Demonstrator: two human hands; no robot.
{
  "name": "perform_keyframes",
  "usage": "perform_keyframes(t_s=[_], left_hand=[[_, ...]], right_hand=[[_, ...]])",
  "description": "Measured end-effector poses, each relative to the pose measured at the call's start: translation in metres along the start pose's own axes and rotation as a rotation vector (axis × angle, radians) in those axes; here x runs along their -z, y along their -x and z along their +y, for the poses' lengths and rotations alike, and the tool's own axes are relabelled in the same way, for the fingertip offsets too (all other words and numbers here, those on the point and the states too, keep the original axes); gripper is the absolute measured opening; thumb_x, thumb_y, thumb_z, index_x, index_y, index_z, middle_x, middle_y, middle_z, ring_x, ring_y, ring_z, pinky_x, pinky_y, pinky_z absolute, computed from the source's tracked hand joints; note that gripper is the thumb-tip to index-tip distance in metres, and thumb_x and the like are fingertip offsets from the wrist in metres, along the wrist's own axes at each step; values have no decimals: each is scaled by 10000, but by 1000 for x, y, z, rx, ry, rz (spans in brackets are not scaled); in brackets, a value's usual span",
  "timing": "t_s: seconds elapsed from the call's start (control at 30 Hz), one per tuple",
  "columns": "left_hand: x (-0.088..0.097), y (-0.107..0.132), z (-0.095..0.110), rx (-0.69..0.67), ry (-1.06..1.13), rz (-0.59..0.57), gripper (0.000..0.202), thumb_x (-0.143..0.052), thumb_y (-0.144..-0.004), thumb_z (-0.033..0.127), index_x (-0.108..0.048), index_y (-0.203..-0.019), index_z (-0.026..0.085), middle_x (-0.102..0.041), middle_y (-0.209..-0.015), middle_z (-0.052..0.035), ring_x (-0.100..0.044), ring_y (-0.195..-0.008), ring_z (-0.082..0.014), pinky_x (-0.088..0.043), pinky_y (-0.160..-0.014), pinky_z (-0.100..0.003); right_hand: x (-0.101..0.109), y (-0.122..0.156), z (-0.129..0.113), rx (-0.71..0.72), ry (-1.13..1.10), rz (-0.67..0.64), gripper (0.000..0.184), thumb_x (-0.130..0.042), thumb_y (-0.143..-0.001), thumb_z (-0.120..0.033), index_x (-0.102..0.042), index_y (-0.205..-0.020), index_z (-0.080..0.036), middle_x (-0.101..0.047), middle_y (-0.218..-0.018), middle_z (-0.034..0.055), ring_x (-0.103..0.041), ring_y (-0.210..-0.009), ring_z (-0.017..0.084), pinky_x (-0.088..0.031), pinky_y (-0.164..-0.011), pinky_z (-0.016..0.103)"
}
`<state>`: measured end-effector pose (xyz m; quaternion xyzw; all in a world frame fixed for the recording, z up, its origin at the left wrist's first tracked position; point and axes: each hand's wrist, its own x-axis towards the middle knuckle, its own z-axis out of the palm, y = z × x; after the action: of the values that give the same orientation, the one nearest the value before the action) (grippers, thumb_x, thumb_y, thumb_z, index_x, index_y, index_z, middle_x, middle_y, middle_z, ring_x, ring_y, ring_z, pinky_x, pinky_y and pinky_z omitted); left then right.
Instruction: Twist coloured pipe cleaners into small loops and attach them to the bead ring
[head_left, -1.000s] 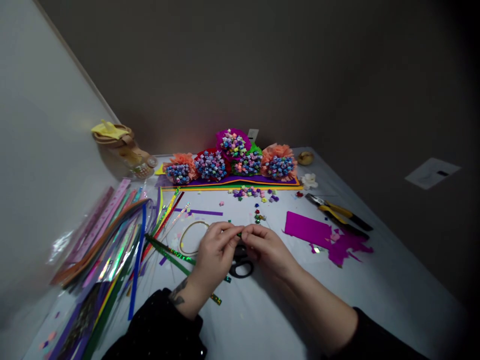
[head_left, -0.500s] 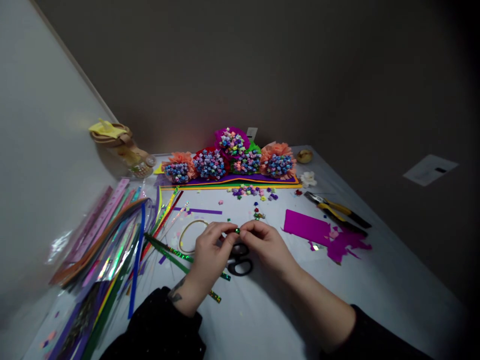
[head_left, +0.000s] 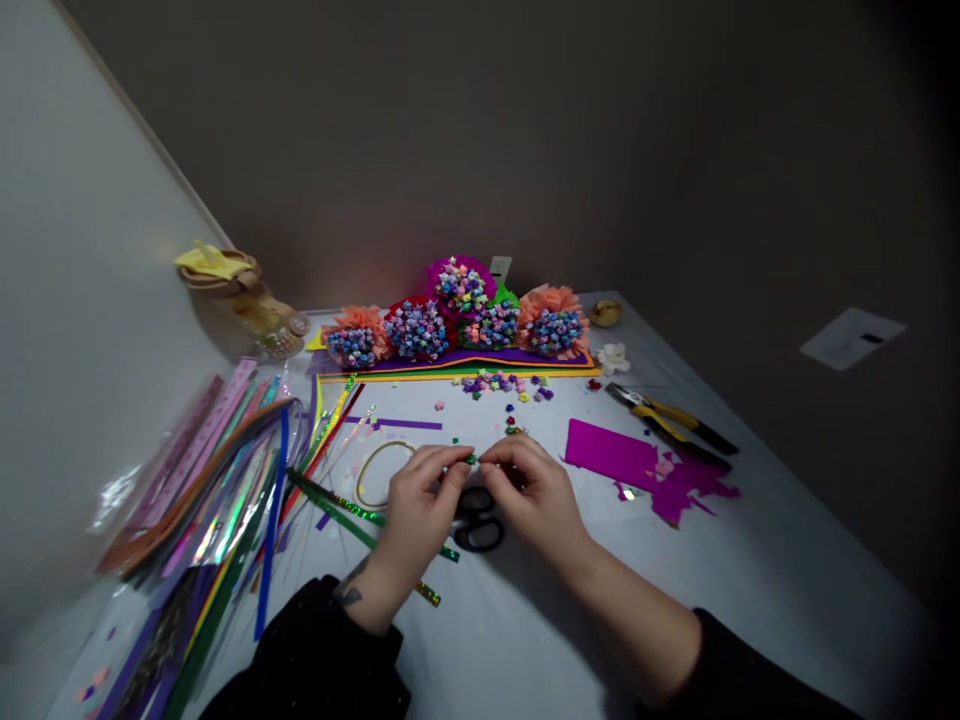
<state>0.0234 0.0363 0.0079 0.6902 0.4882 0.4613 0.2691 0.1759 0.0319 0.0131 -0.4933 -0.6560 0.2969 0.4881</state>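
the left hand (head_left: 420,495) and right hand (head_left: 534,490) are both curled closed, their fingertips pinching a tiny glittery green paper star (head_left: 471,459) between them, held just above black-handled scissors (head_left: 477,532). a thin tan hoop (head_left: 375,472) lies just beside the left hand, and green holographic strips (head_left: 337,510) reach beneath it.

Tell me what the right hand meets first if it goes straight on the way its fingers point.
The right hand would meet the small green foil piece at its fingertips first, then the left hand's fingers just beyond; depth is unclear here.
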Motion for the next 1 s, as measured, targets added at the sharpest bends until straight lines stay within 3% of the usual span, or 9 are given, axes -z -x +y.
perform_keyframes(t_s=[0.23, 0.53, 0.63, 1.0], left_hand=[[-1, 2, -3, -101, -22, -47, 209, -532, -872, 139, -687, -1006, 181, -677, -904, -58, -611, -883, -158, -494, -774, -277], [0, 0, 1, -75, -41, 7, 151, -571, -848, 165, -690, -938, 183, -699, -855, -47, -637, -818, -162, -509, -738, -282], [0, 0, 2, -71, -32, 13, 118, -578, -842, 173, -695, -862, 182, -703, -821, -43, -641, -801, -163, -510, -728, -280], [-4, 2, 1, 98, 42, 13, 141, -569, -842, 203, -706, -864, 179, -708, -838, -45, -653, -793, -159, -525, -718, -263]], right_hand=[[-1, -1, 2, -41, -9, -18, 95, -547, -815, -167, -620, -757, -187, -600, -730, 17, -567, -682, 140, -443, -597, 246], [-2, -1, 2, -100, -38, -35, 98, -552, -807, -189, -614, -732, -183, -603, -722, 20, -567, -682, 143, -453, -585, 242], [-2, -1, 1, -78, -25, -34, 102, -547, -811, -184, -617, -736, -184, -605, -725, 22, -570, -681, 143, -457, -586, 247], [0, 0, 6, 115, 75, -21, 111, -539, -833, -136, -630, -811, -194, -620, -750, 34, -576, -697, 148, -470, -629, 267]])
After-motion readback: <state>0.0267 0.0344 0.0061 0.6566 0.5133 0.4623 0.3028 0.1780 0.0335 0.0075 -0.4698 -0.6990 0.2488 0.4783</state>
